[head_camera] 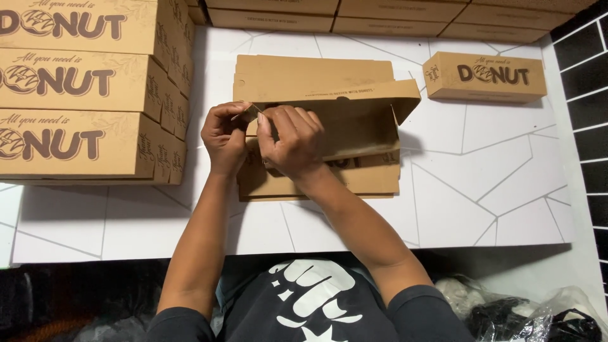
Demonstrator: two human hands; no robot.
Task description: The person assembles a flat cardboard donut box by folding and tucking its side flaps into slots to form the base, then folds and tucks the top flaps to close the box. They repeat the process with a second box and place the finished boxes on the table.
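Both hands pinch a small flap (252, 113) at the left end of a half-folded brown cardboard box (354, 126): left hand (225, 136) and right hand (292, 140) pressed together on it. The box lies mid-table (506, 190). A stack of finished boxes (82, 88) stands left; one closed box (484, 77) lies far right.
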